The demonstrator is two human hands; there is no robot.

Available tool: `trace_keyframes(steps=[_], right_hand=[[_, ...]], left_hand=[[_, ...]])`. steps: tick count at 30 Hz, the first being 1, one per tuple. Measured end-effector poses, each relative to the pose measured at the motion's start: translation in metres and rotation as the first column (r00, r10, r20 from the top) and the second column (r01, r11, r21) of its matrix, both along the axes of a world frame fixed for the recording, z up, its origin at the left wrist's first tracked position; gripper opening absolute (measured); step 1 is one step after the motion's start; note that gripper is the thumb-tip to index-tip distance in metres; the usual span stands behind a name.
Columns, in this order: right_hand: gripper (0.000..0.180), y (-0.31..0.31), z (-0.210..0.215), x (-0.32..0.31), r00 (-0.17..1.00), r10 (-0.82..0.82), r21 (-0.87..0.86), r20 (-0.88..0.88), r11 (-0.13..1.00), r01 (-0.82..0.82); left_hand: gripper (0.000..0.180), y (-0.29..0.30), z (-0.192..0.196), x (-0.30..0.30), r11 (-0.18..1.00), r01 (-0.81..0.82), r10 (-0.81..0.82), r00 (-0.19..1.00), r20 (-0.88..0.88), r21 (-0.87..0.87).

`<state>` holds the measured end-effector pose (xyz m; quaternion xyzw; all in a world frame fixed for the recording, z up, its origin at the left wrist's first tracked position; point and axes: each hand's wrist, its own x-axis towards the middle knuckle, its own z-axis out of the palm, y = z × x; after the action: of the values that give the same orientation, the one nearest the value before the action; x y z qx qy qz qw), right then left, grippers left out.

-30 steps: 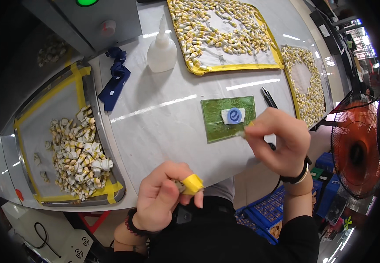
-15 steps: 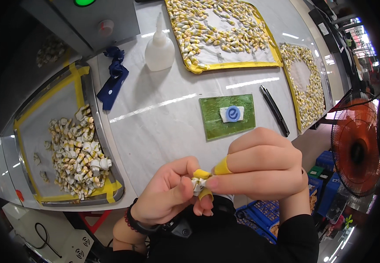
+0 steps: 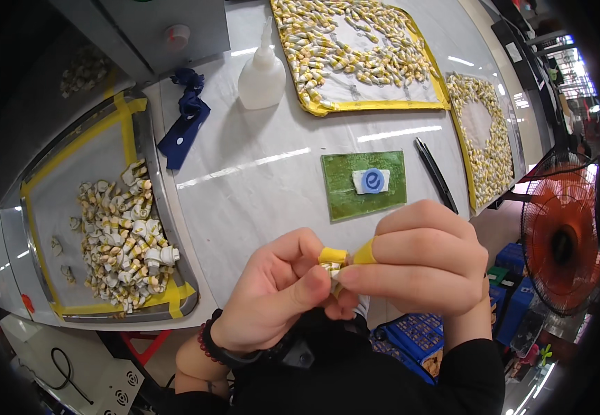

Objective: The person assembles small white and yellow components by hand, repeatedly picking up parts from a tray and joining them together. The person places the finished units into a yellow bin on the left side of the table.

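Observation:
My left hand (image 3: 269,299) pinches a small white-and-yellow piece (image 3: 331,268) between thumb and fingers, just in front of my body. My right hand (image 3: 428,266) comes in from the other side, its thumb and forefinger closed against the same piece. Yellow finger covers (image 3: 333,254) are on some fingertips, and much of the piece is hidden behind them. Beyond my hands a green plate (image 3: 341,209) lies on the table, bearing a white pad with a round blue item (image 3: 372,181).
At left, a yellow-taped tray (image 3: 44,228) holds a heap of similar pieces (image 3: 116,242). Two more trays (image 3: 376,106) (image 3: 467,166) of pieces stand at the far right. A squeeze bottle (image 3: 261,83), a dark blue cloth (image 3: 186,135), a black pen (image 3: 437,176) and an orange fan (image 3: 561,238) surround the area.
Both hands, still gripping the piece, have shifted slightly right and up in the picture. The piece looks turned between the fingers. The table things appear moved slightly right with the view.

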<state>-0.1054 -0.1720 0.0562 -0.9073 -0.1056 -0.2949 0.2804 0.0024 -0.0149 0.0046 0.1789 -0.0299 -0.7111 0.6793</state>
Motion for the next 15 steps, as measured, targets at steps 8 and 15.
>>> trace_keyframes(steps=[8,15], right_hand=[[0.023,0.005,0.013,-0.021,0.928,-0.364,0.084,-0.076,0.925,0.37],[0.021,-0.022,-0.019,-0.033,0.824,-0.477,-0.263,-0.306,0.874,0.408]], left_hand=[[0.028,0.01,-0.003,-0.006,0.965,-0.258,0.254,0.89,0.379,-0.04],[0.045,0.015,0.005,-0.008,0.902,-0.414,0.289,0.788,0.543,0.121]])
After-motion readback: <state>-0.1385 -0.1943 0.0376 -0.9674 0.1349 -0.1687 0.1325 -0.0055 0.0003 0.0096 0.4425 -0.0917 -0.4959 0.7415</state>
